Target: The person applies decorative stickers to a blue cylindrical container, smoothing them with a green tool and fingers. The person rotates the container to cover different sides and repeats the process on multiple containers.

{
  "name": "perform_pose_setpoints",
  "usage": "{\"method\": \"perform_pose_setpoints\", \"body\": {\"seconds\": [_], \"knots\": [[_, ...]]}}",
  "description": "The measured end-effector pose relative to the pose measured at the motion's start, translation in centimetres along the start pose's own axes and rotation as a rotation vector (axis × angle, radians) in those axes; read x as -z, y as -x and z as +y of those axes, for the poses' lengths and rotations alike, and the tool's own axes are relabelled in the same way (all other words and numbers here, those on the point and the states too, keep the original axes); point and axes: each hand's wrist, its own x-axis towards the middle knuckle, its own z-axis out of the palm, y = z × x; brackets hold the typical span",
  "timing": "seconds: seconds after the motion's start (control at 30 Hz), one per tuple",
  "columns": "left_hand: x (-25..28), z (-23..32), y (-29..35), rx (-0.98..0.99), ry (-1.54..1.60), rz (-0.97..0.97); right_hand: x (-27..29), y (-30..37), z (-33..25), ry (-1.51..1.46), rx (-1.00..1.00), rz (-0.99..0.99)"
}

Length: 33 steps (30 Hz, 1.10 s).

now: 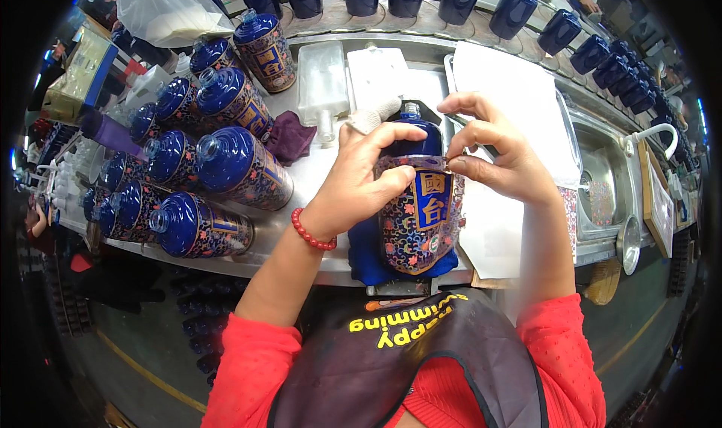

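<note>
Centrally, hands (pixel 421 165) press patterned label (pixel 421 217) onto blue bottle (pixel 418 138)

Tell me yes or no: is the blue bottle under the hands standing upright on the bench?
No. The blue bottle lies on its side on a blue cloth, steadied by the left hand.

Held bottle (pixel 418 217) lies on cloth (pixel 366 256), other bottles (pixel 226 165) left.

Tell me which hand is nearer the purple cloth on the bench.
Left. The left hand grips the blue bottle just right of the purple cloth. The right hand is on the bottle's far side, farther away.
</note>
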Motion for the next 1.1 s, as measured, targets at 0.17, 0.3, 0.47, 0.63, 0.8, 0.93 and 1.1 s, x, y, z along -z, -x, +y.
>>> {"method": "perform_pose_setpoints", "body": {"seconds": [0.17, 0.3, 0.47, 0.63, 0.8, 0.93, 1.1], "knots": [[1.0, 0.2, -0.2, -0.031, -0.137, -0.016, 0.2, 0.0, -1.1, 0.074, 0.006, 0.028], [1.7, -0.2, 0.4, 0.02, -0.119, -0.027, -0.1, 0.0, -0.6, 0.085, -0.035, 0.085], [1.9, -0.6, 1.1, 0.232, 0.201, 0.009, -0.3, 0.2, 0.1, 0.051, -0.121, 0.086], [1.6, -1.2, 1.5, 0.3, 0.464, -0.007, -0.5, 0.4, 0.6, 0.047, -0.145, 0.11], [1.3, -1.4, 1.2, 0.14, 0.3, 0.039, -0.7, 0.5, 0.5, 0.013, -0.181, 0.125], [0.9, -0.7, 1.0, 0.105, 0.357, 0.024, -0.5, 0.5, 0.3, -0.011, -0.2, 0.119], [1.2, 0.1, 0.8, 0.249, 0.172, -0.003, -0.3, 0.3, -0.1, 0.084, -0.109, 0.122]]}}
